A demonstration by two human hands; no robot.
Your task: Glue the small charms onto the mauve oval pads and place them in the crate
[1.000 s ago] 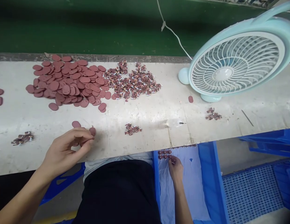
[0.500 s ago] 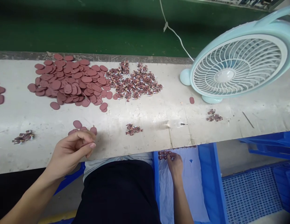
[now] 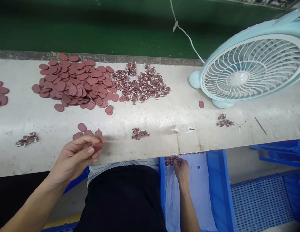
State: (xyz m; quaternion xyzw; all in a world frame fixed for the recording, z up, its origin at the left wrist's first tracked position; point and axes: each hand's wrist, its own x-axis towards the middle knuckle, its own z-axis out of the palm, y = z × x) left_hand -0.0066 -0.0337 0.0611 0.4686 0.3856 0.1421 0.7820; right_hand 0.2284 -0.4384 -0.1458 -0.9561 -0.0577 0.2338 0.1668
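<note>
My left hand (image 3: 78, 154) is above the front edge of the table, its thumb and fingers closed on a flat reddish-brown oval disc (image 3: 97, 147). Just beyond it lie several more oval discs (image 3: 82, 127). My right hand (image 3: 182, 169) reaches down into a blue crate (image 3: 218, 187) lined with a pale sheet (image 3: 188, 199). Its fingers are pinched at a small brown figure piece (image 3: 175, 161), beside rows of similar pieces along the crate's far side. Whether the fingers still grip that piece is hard to see.
A large heap of oval discs (image 3: 74, 83) stands at the back left, beside a pile of small brown figure pieces (image 3: 142, 83). Smaller clusters (image 3: 140, 133) lie nearer the front. A pale blue fan (image 3: 251, 71) stands at the right. A clear bottle with a dark tip (image 3: 180, 129) lies mid-table.
My left hand has turned its fingers outward and lifted the disc, which now shows more. My right hand stays at the same place in the crate. The view has shifted slightly.
</note>
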